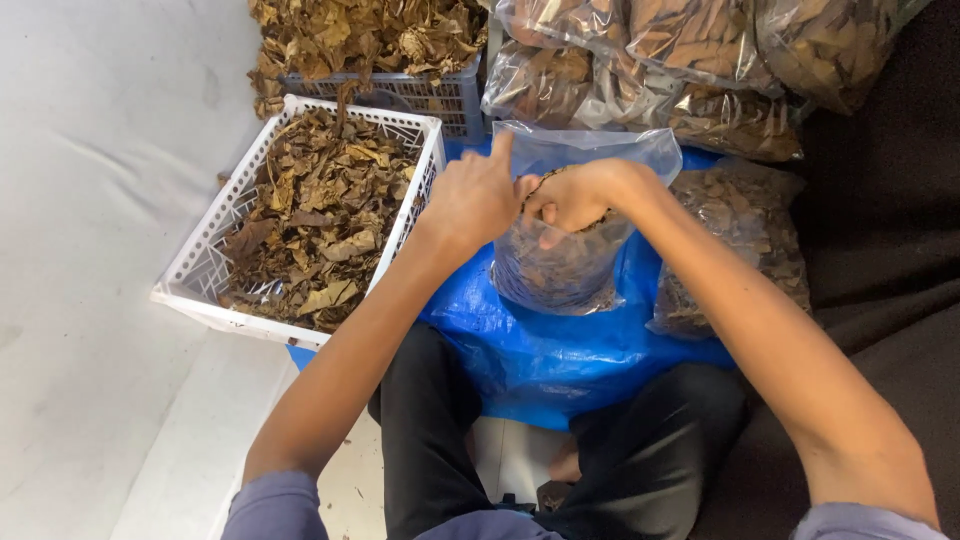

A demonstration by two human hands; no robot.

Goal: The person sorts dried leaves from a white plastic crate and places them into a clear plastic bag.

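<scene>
Head-cam view looking down at a seated person, legs crossed, on a blue plastic sheet.

Both hands meet at the mouth of a clear plastic bag that stands upright near the middle of the sheet, part-filled w/ dried brown leaves. Left hand grips the bag's rim at its left side, index finger raised. Right hand is curled shut around a small clump of leaves, right at the opening, touching the left hand.

Step in hand, by the look of it: stuffing leaves into the bag. Next move likely calls for the left hand to keep the mouth wide while the right pushes the clump down & lets go.

Pose: both forearms reach fwd from the bottom corners of the view & converge; right wrist bent down.

Left of the sheet, a white lattice crate holds loose dried leaves. Behind it, a grey crate heaped w/ more. Filled clear bags pile at the sheet's far edge; another filled bag lies just right of the open one.
</scene>
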